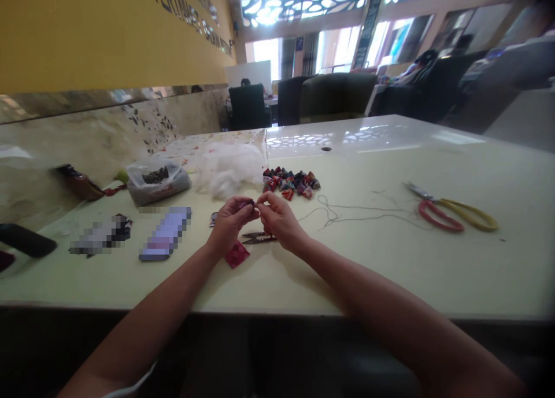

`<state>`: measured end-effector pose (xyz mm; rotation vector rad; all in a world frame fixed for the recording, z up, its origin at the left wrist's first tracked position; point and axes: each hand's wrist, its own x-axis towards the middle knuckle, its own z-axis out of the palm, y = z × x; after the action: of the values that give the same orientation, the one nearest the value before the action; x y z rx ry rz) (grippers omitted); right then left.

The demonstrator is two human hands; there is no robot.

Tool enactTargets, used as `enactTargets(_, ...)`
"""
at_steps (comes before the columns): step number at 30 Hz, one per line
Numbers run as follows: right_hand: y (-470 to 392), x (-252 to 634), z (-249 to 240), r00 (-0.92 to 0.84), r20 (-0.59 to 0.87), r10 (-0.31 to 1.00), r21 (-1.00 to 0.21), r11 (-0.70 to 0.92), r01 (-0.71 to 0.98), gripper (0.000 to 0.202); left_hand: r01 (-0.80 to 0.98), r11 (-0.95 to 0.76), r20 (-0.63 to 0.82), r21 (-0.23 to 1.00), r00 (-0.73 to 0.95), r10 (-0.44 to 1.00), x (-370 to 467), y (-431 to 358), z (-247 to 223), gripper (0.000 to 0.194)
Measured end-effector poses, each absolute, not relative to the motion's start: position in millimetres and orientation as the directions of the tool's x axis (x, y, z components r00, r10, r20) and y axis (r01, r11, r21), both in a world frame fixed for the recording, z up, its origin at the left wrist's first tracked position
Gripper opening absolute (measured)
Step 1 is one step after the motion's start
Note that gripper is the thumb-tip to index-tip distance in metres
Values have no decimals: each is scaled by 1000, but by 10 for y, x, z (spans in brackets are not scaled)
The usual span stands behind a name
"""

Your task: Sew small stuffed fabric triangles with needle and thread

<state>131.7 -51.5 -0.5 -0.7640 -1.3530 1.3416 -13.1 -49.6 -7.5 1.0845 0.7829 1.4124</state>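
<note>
My left hand (232,221) pinches a small dark purple fabric piece (246,203) between its fingertips, just above the pale table (390,259). My right hand (280,218) meets it from the right, its fingertips touching the same piece. Whether a needle is in those fingers is too small to tell. Under the hands lie small thread snips (259,238) and a red fabric scrap (237,254). A thin thread (347,216) trails away to the right across the table. Behind the hands sits a pile of several small colourful fabric pouches (289,183).
Scissors with red and yellow handles (453,213) lie at right. White stuffing in a clear bag (229,169) and a plastic bag with dark bits (156,181) sit at back left. A black phone (26,240) rests far left. Dark chairs (249,106) stand beyond the table.
</note>
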Motion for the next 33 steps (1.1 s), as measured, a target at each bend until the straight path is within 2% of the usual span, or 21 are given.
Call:
enactTargets(4,-523,1311,11,-274,207,939,-956,135,-261,12,-356,-160,195,921,66,979,-132,-494,-86,30)
enactTargets(9,-504,1352,41,-236,251,939,-967,229,-113,9,-325,-198,229,925,62,971,-136,-501,-102,28)
enactTargets(12,-507,1362,58,-229,259,938,-966,246,-83,8,-302,-208,237,930,61,970,-145,-503,-107,28)
enactTargets(14,-523,1357,70,-247,217,944,-973,191,-126,9,-283,-219,246,934,61,967,-154,-500,-112,27)
enactTargets(19,-573,1346,88,-370,106,923,-931,-38,-363,23,-239,-237,262,942,78,962,-173,-484,-118,25)
enactTargets(23,-577,1359,89,-411,126,903,-906,-64,-418,26,-234,-235,259,943,77,963,-175,-483,-121,24)
enactTargets(25,-559,1366,89,-392,125,912,-928,-32,-371,22,-233,-224,245,946,65,967,-173,-483,-128,26)
enactTargets(29,-479,1383,62,-278,106,955,-986,64,-156,10,-287,-146,168,947,53,984,-168,-464,-132,32)
enactTargets(33,-394,1410,0,-189,193,963,-981,186,-56,8,-305,-115,128,945,23,992,-172,-449,-119,37)
